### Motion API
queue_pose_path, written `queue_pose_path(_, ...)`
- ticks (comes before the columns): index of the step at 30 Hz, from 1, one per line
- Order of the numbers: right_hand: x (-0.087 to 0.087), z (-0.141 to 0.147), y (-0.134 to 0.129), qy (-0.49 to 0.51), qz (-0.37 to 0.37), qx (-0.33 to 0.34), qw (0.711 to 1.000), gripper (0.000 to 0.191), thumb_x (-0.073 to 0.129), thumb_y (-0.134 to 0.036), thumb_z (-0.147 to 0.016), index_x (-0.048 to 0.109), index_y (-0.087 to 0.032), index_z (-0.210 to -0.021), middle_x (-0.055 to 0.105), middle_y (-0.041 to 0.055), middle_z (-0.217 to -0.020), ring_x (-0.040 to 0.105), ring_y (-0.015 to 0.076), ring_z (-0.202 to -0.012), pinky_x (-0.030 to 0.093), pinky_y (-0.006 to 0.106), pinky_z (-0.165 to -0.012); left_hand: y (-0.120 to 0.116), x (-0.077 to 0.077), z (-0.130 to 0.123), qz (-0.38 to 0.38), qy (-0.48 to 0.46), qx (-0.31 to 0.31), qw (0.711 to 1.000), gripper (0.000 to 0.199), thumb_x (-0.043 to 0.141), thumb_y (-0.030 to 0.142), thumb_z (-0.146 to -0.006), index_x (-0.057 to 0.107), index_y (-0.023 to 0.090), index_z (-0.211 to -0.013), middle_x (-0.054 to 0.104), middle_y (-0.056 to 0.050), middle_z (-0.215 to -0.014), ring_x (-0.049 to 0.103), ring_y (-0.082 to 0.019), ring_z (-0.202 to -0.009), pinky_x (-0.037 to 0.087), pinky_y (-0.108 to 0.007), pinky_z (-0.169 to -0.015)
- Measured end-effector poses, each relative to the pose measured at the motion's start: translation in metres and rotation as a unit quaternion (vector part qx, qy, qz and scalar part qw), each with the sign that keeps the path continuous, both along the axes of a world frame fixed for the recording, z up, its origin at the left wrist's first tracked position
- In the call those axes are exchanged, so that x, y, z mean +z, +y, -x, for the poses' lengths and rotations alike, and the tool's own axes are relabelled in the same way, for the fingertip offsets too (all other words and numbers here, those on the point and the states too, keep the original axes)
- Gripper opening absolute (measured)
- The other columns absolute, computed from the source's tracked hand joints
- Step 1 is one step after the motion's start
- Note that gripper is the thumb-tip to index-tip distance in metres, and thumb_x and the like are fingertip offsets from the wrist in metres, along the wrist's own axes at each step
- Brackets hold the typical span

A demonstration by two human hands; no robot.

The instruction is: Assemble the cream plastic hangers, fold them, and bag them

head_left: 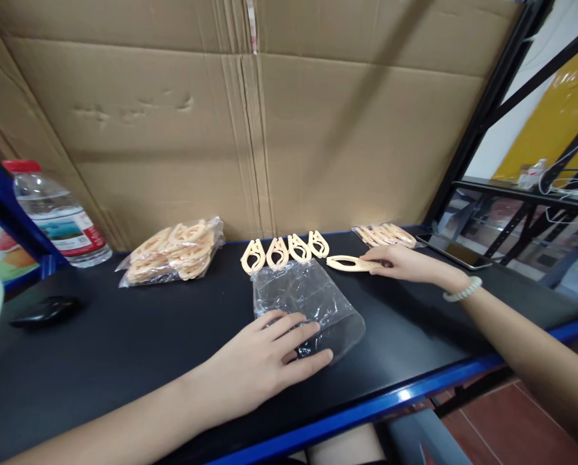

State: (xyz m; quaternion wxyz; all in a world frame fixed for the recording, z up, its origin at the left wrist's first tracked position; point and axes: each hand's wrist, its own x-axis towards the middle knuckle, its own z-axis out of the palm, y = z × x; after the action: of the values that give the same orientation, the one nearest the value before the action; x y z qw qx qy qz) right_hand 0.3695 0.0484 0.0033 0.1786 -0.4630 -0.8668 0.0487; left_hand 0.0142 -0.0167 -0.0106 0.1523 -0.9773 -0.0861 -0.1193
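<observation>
My left hand (269,361) lies with its fingers spread on a clear plastic bag (312,290), which is flat on the black table. My right hand (395,263), with a beaded bracelet on the wrist, grips one end of a cream folding hanger (349,263) at the right of the bag. Behind the bag several cream folded hangers (278,252) stand in a row. A bagged bundle of hangers (172,252) is at the left, and a smaller bagged bundle (384,235) lies behind my right hand.
A water bottle (61,216) with a red cap and a black mouse (46,311) are at the left. A phone or tablet (454,250) lies at the back right. Cardboard (172,129) stands behind the table, whose front edge (390,400) is blue.
</observation>
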Motion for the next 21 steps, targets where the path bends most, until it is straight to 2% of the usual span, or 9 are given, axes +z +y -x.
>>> queue_pose_path(2, -0.003, 0.0, -0.013, 0.026, -0.021, -0.005, 0.999, 0.031, 0.048, -0.035, -0.093, 0.07, -0.021, -0.11, 0.073, 0.0066, -0.104, 0.067, 0.0226, -0.091, 0.054, 0.038, -0.081, 0.001, 0.001, 0.001, 0.023, 0.013, -0.008, 1.0, 0.043, 0.037, 0.009, -0.095, 0.051, 0.024, -0.133, 0.056, -0.012, -0.134, 0.053, -0.03, -0.119, 0.043, -0.044, -0.096)
queue_pose_path(4, -0.005, 0.002, -0.024, 0.073, -0.087, -0.036, 0.993, 0.029, 0.05, -0.035, -0.093, 0.07, -0.023, -0.108, 0.072, 0.0059, -0.109, 0.066, 0.0246, -0.1, 0.052, 0.042, -0.089, 0.002, 0.002, 0.001, 0.04, 0.02, -0.01, 0.999, 0.043, 0.039, 0.01, -0.094, 0.051, 0.024, -0.133, 0.054, -0.013, -0.137, 0.051, -0.031, -0.122, 0.042, -0.045, -0.096)
queue_pose_path(6, -0.004, 0.008, -0.038, 0.118, -0.155, -0.072, 0.978, 0.023, 0.055, -0.035, -0.091, 0.072, -0.024, -0.102, 0.074, 0.0049, -0.104, 0.068, 0.0253, -0.097, 0.054, 0.043, -0.087, 0.004, 0.002, 0.001, 0.049, 0.029, -0.006, 0.998, 0.044, 0.04, 0.01, -0.094, 0.051, 0.025, -0.134, 0.052, -0.012, -0.139, 0.049, -0.031, -0.123, 0.041, -0.045, -0.097)
queue_pose_path(9, 0.006, 0.03, -0.066, 0.162, -0.223, -0.096, 0.956, 0.017, 0.061, -0.035, -0.088, 0.072, -0.025, -0.097, 0.075, 0.0034, -0.095, 0.071, 0.0235, -0.086, 0.058, 0.039, -0.075, 0.005, 0.002, 0.0, 0.058, 0.042, 0.001, 0.997, 0.047, 0.038, 0.009, -0.094, 0.049, 0.027, -0.135, 0.05, -0.011, -0.141, 0.047, -0.031, -0.125, 0.04, -0.046, -0.099)
queue_pose_path(12, 0.017, 0.058, -0.104, 0.146, -0.273, -0.057, 0.949, 0.013, 0.065, -0.031, -0.087, 0.07, -0.028, -0.098, 0.075, 0.0007, -0.094, 0.071, 0.0194, -0.082, 0.058, 0.032, -0.076, 0.005, 0.002, 0.0, 0.071, 0.033, 0.003, 0.997, 0.051, 0.038, 0.006, -0.092, 0.048, 0.03, -0.136, 0.048, -0.012, -0.142, 0.046, -0.03, -0.127, 0.037, -0.049, -0.103)
queue_pose_path(14, 0.019, 0.072, -0.128, 0.116, -0.296, -0.013, 0.948, 0.014, 0.066, -0.027, -0.086, 0.069, -0.029, -0.1, 0.075, -0.0011, -0.089, 0.071, 0.0161, -0.076, 0.059, 0.027, -0.072, 0.005, 0.002, -0.001, 0.074, 0.026, 0.006, 0.997, 0.053, 0.038, 0.006, -0.092, 0.047, 0.032, -0.137, 0.048, -0.012, -0.142, 0.045, -0.031, -0.129, 0.037, -0.05, -0.104)
queue_pose_path(17, 0.01, 0.081, -0.154, 0.068, -0.308, 0.02, 0.949, 0.02, 0.063, -0.022, -0.088, 0.066, -0.027, -0.107, 0.075, -0.0013, -0.087, 0.071, 0.0152, -0.073, 0.059, 0.024, -0.07, 0.005, 0.001, -0.001, 0.063, 0.035, 0.012, 0.997, 0.053, 0.04, 0.007, -0.092, 0.046, 0.032, -0.138, 0.046, -0.015, -0.143, 0.044, -0.034, -0.13, 0.038, -0.052, -0.102)
queue_pose_path(21, -0.006, 0.082, -0.171, 0.059, -0.33, 0.035, 0.941, 0.023, 0.058, -0.018, -0.091, 0.065, -0.024, -0.112, 0.074, -0.0009, -0.092, 0.07, 0.0139, -0.077, 0.059, 0.023, -0.07, 0.006, -0.001, 0.0, 0.029, 0.035, 0.004, 0.999, 0.048, 0.04, 0.007, -0.092, 0.049, 0.026, -0.136, 0.047, -0.015, -0.142, 0.046, -0.034, -0.128, 0.038, -0.054, -0.102)
